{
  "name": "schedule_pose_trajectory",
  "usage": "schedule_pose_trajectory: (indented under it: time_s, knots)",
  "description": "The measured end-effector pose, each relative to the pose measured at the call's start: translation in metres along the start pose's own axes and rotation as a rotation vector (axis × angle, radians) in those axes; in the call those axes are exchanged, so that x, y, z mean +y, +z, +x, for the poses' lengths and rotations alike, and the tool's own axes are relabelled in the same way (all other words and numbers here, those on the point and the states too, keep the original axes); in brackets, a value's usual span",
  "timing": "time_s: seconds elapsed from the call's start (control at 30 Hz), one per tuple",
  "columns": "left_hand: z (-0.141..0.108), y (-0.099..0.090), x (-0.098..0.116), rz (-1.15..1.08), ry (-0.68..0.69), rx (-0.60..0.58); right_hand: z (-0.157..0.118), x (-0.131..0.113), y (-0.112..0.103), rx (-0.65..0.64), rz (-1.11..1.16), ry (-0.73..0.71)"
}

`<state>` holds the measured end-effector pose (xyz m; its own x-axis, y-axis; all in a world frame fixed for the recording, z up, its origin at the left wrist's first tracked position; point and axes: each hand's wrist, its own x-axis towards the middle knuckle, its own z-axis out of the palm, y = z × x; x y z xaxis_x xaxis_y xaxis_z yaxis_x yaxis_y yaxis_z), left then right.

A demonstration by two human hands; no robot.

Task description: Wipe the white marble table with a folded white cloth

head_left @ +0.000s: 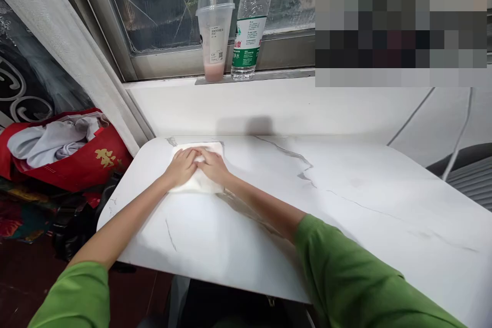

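Note:
A white cloth [200, 183] lies spread in a rough square on the white marble-patterned table [253, 261], near its far left corner. On top of it rests my left hand [182, 165], palm down with the fingers stretched flat and pointing right. My right hand [212, 165] presses on the same cloth from the other side, also flat, its fingers meeting those of the left. The cloth's underside and both palms are hidden. Whether the cloth is fabric or thick paper I cannot tell.
Behind the table, a lidded plastic cup [215, 36] with a straw and a clear water bottle [248, 36] stand on the window sill. A red bag [77, 164] stuffed with light clothing sits at the left. A blurred-out patch covers the upper right.

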<state>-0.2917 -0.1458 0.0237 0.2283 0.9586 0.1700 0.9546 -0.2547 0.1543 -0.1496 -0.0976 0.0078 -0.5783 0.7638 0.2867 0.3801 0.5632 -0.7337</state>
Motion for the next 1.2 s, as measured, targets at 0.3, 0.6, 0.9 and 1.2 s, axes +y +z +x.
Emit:
schedule_pose_trajectory:
  time_s: [0.3,0.6,0.9,1.2]
  knots:
    - [0.078,0.009,-0.034,-0.039,-0.033,0.002,0.053,0.031,0.007,0.172,-0.361,0.002]
    - [0.030,0.009,-0.014,0.006,-0.018,-0.005,0.012,0.010,0.017,0.159,-0.414,0.054]
    - [-0.130,-0.015,-0.010,0.095,-0.072,0.066,-0.069,-0.084,0.068,-0.074,-0.311,-0.106]
    - [-0.222,-0.037,-0.040,0.144,-0.126,0.126,-0.086,-0.140,0.108,-0.206,-0.219,-0.299]
